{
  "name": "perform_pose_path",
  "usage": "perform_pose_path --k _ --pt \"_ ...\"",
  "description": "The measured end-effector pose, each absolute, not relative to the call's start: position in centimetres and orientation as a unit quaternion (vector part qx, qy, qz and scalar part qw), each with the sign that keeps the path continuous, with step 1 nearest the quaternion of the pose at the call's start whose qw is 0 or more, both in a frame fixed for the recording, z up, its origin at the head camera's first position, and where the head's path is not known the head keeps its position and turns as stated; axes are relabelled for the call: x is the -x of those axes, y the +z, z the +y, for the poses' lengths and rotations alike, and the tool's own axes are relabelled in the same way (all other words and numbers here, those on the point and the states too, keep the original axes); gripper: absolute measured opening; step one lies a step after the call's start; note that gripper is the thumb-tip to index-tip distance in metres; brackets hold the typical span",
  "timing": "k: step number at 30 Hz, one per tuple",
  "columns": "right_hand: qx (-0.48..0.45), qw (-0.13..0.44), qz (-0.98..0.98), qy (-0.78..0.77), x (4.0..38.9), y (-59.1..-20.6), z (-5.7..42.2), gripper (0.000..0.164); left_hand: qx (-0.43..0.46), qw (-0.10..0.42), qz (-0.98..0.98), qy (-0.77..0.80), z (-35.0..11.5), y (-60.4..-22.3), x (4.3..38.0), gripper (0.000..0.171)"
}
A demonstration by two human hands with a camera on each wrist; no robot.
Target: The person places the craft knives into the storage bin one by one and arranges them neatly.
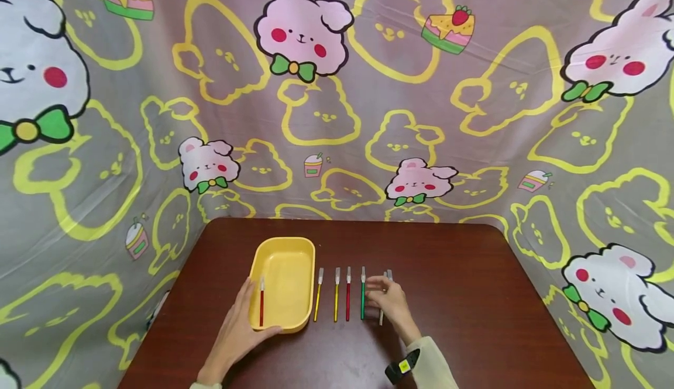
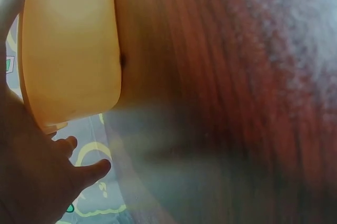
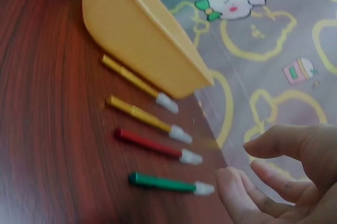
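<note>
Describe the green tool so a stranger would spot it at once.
On the brown table, in the head view, find the yellow tray. From its right side count rightward past two yellow tools and a red tool, and the fourth is the green tool, lying just left of the right hand. No neighbour shares its green handle.

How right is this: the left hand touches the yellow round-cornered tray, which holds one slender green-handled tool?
Wrong colour: the head view shows one slender red-handled tool in the yellow round-cornered tray, which the left hand touches.
</note>
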State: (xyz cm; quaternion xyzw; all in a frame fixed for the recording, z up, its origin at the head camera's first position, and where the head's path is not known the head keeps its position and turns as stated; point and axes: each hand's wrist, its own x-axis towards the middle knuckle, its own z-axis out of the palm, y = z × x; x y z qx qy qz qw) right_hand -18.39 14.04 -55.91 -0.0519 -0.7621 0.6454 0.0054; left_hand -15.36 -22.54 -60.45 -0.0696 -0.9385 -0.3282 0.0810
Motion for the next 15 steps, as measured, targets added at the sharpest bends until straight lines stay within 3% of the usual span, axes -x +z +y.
perform_pose_path --k 15 --pt "0.088 0.036 -0.8 0.592 18.2 -58.0 17.6 0.033 0.072 0.084 -0.938 -0.329 -22.5 -60.5 15.4 0.132"
